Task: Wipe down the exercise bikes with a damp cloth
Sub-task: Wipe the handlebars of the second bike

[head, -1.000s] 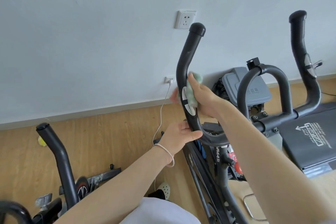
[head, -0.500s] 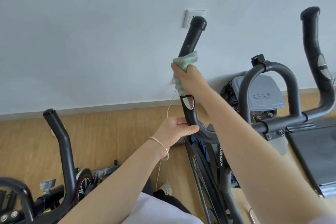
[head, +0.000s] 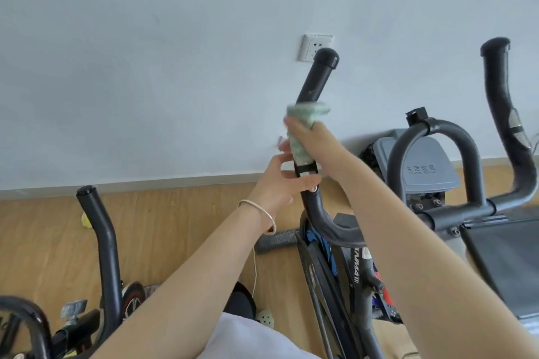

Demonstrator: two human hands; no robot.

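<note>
A black exercise bike stands in front of me; its left handlebar (head: pixel 316 79) rises toward the wall and its right handlebar (head: pixel 503 102) stands at the far right. My right hand (head: pixel 318 146) wraps a pale green cloth (head: pixel 303 125) around the left handlebar, about halfway up. My left hand (head: pixel 280 183), with a bracelet on the wrist, is just below it at the bar's silver sensor pad, fingers loosely spread and only partly touching the bar.
A second black bike's handlebar (head: pixel 100 230) stands at the lower left. A grey bin lid (head: pixel 423 166) sits behind the bike's centre loop bar (head: pixel 437 131). A wall socket (head: pixel 313 46) is behind the handlebar tip. A treadmill deck (head: pixel 501 259) lies at right on the wooden floor.
My right hand slid the cloth up the left handlebar from the sensor pad. My left hand rose from the lower bend to just under the cloth and loosened its grip.
</note>
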